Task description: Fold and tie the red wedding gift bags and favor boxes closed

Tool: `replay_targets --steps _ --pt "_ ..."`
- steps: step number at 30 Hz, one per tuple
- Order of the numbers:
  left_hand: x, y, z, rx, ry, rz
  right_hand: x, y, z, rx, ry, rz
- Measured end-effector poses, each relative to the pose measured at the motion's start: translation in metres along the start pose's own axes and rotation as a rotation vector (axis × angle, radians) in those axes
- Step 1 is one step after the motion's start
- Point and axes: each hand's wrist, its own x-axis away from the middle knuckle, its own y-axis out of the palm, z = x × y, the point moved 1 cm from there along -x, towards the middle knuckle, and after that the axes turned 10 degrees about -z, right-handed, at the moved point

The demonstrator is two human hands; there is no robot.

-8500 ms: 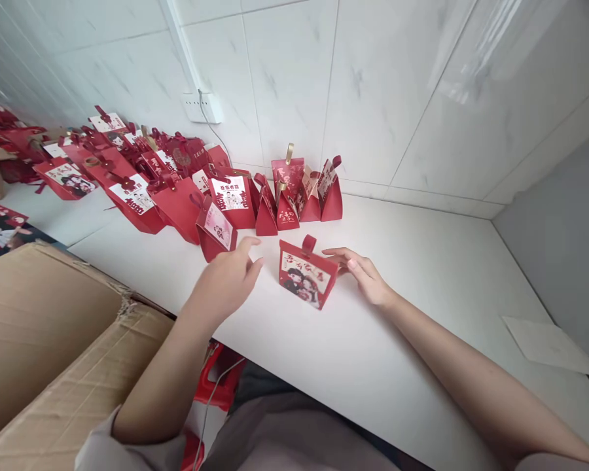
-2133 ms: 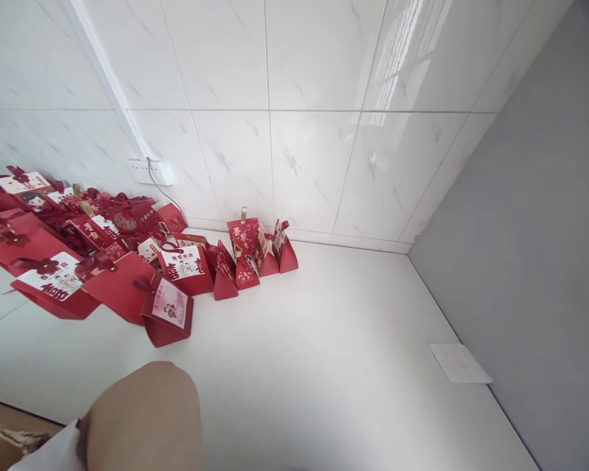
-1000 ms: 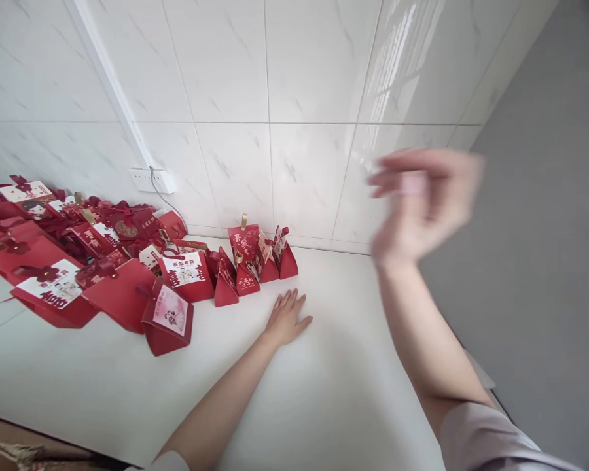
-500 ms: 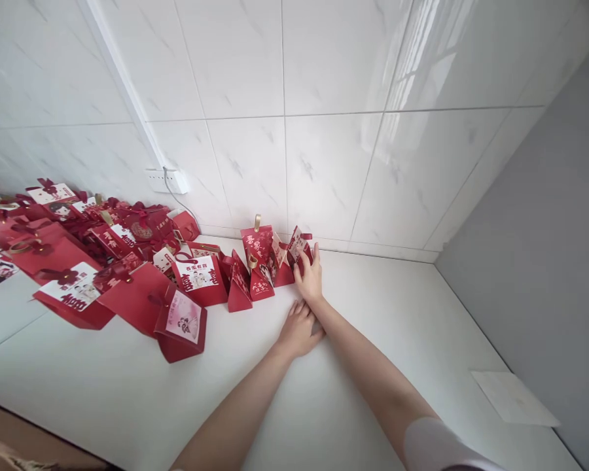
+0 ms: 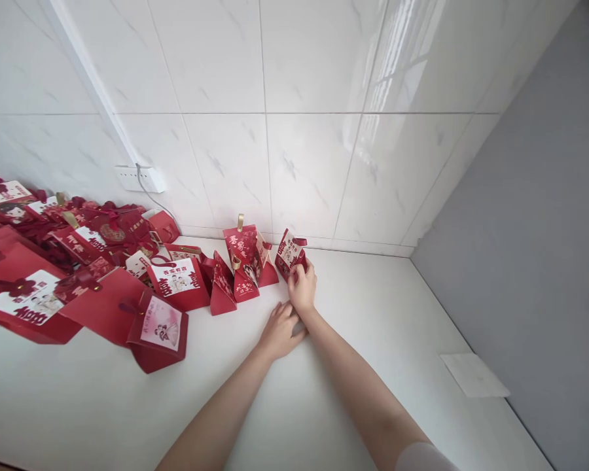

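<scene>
A small red gift box (image 5: 291,250) with a white printed panel and a dark red bow stands by the wall. My right hand (image 5: 302,288) has its fingers curled against the lower front of this box, gripping it; the fingertips are partly hidden. Lying palm down on the white tabletop (image 5: 363,366), my left hand (image 5: 277,332) is just below the right one, fingers stretched and holding nothing. To the left, a red triangular box with a gold loop (image 5: 242,243), a smaller triangular box (image 5: 222,286) and a box with a white label (image 5: 180,281) stand close together.
Many more red gift boxes (image 5: 112,229) are heaped along the left. A box with a pink label (image 5: 161,324) sits nearer me. A white power strip (image 5: 140,178) with a cable is on the tiled wall (image 5: 309,170). A pale flat sheet (image 5: 474,375) lies by the grey panel (image 5: 530,261).
My right hand's fingers have gone from spread over the box to curled at its front. The box stands farther from its left neighbour. My view has turned right.
</scene>
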Motion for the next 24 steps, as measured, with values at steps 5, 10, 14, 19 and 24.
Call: replay_targets --steps 5,10,14,19,24 --pt "-0.005 -0.002 -0.013 0.251 -0.045 0.288 0.024 -0.047 0.011 -0.119 -0.011 -0.016" --pt "-0.010 0.000 -0.019 0.521 -0.118 0.483 0.042 -0.104 0.017 -0.280 0.030 -0.019" --pt "-0.014 0.001 -0.007 0.652 -0.055 0.303 0.063 -0.123 0.014 -0.432 0.093 -0.052" --pt "-0.014 -0.004 0.011 0.734 -0.063 0.071 0.095 -0.113 0.018 -0.593 0.273 0.002" --pt "-0.023 -0.001 0.018 0.968 -0.237 0.273 0.101 -0.108 0.021 -0.686 0.369 -0.036"
